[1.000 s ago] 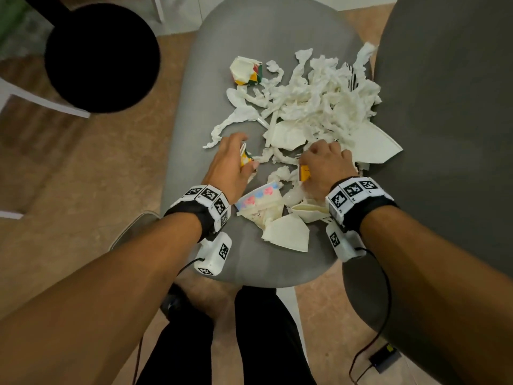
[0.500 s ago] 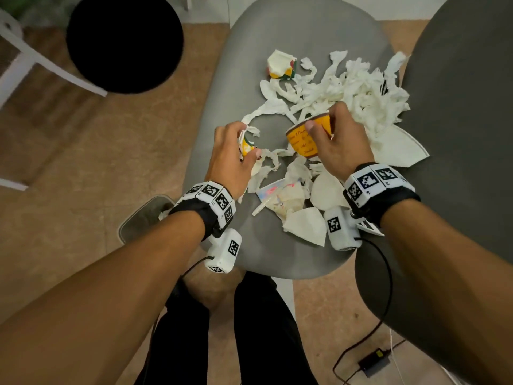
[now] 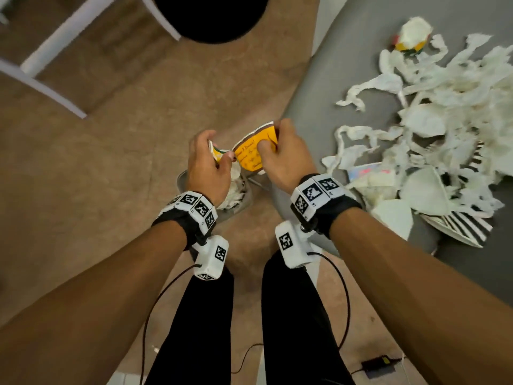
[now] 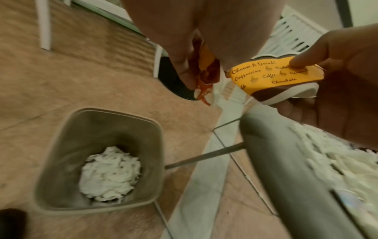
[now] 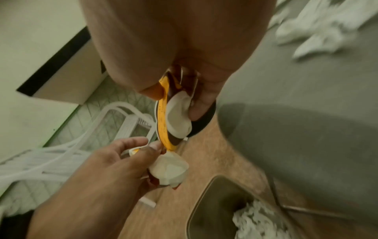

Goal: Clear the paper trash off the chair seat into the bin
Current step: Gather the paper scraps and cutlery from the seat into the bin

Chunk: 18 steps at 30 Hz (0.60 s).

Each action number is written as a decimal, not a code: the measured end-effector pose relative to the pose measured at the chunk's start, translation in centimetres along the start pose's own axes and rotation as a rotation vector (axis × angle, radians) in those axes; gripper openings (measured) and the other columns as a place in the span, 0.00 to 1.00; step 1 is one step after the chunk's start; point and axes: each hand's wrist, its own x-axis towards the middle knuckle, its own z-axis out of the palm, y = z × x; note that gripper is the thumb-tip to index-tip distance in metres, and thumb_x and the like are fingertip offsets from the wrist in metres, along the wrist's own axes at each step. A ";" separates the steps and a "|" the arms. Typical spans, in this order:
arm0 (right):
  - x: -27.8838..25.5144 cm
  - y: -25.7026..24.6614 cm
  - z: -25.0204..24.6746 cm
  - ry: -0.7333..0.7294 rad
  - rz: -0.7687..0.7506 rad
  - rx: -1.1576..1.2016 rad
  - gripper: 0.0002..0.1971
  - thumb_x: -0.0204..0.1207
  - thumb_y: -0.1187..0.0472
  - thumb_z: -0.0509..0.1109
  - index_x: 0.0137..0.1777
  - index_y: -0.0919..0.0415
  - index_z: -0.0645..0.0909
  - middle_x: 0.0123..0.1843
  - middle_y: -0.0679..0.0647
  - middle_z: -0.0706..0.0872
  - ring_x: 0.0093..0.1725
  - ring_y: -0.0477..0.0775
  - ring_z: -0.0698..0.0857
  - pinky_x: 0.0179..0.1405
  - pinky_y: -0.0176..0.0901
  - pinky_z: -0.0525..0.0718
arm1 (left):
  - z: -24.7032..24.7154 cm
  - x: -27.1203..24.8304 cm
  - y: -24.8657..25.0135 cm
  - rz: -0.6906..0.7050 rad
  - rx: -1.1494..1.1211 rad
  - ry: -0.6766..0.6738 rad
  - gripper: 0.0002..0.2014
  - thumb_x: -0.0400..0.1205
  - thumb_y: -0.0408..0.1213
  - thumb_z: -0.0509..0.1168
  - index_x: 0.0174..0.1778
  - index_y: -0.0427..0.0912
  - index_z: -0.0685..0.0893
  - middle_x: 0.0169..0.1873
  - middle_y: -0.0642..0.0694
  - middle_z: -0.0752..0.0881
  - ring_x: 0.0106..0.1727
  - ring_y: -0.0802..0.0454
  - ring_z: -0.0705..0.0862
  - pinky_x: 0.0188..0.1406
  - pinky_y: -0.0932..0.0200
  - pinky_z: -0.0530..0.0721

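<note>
Flattened yellow cup (image 3: 254, 151) pinched in right hand (image 3: 280, 159), crumpled scrap (image 3: 216, 154) gripped in left hand (image 3: 206, 168), over bin (image 4: 61, 161).

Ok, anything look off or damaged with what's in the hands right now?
Yes: the yellow paper cup in the right hand is crushed flat rather than round. The left hand pinches a small crumpled cup scrap. Both hang above the floor beside the bin, not yet over its opening.

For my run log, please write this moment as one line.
left hand: holds crumpled cup piece | right hand: holds flattened yellow cup | both above bin | paper pile on seat
</note>
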 end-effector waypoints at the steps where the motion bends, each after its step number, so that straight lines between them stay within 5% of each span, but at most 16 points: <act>1: 0.0 -0.3 1.8 -0.020 0.000 -0.009 0.13 0.79 0.58 0.64 0.61 0.62 0.74 0.51 0.56 0.85 0.47 0.56 0.81 0.46 0.45 0.76 | -0.7 -0.1 -1.9 -0.033 0.021 -0.001 0.25 0.82 0.41 0.67 0.75 0.43 0.69 0.70 0.40 0.76 0.63 0.39 0.81 0.62 0.46 0.80; 7: 0.2 0.5 10.0 -0.182 0.084 -0.184 0.12 0.79 0.56 0.68 0.55 0.60 0.71 0.55 0.61 0.84 0.54 0.64 0.83 0.44 0.44 0.71 | -2.8 -0.8 -10.8 -0.233 0.015 -0.040 0.28 0.83 0.46 0.68 0.75 0.40 0.68 0.70 0.37 0.75 0.63 0.40 0.80 0.55 0.56 0.75; 10: 0.6 2.1 12.3 -0.297 0.148 -0.274 0.21 0.78 0.48 0.71 0.64 0.59 0.73 0.64 0.60 0.83 0.63 0.63 0.82 0.49 0.41 0.70 | -2.8 -1.1 -12.3 -0.304 -0.036 -0.105 0.30 0.85 0.51 0.62 0.80 0.41 0.64 0.74 0.37 0.74 0.69 0.39 0.79 0.63 0.54 0.76; 14: 0.5 3.3 13.1 -0.374 0.173 -0.383 0.23 0.79 0.46 0.68 0.69 0.57 0.77 0.64 0.61 0.86 0.65 0.65 0.84 0.51 0.41 0.74 | -2.9 -1.3 -12.7 -0.334 0.011 -0.206 0.27 0.87 0.43 0.60 0.81 0.41 0.66 0.77 0.39 0.73 0.75 0.41 0.76 0.74 0.52 0.74; 18: 0.4 3.0 12.0 -0.388 0.176 -0.366 0.15 0.78 0.49 0.67 0.63 0.50 0.80 0.61 0.59 0.88 0.61 0.63 0.86 0.51 0.42 0.78 | -3.4 -1.4 -12.1 -0.310 0.044 -0.299 0.23 0.85 0.38 0.62 0.76 0.39 0.72 0.68 0.39 0.83 0.67 0.41 0.83 0.68 0.46 0.81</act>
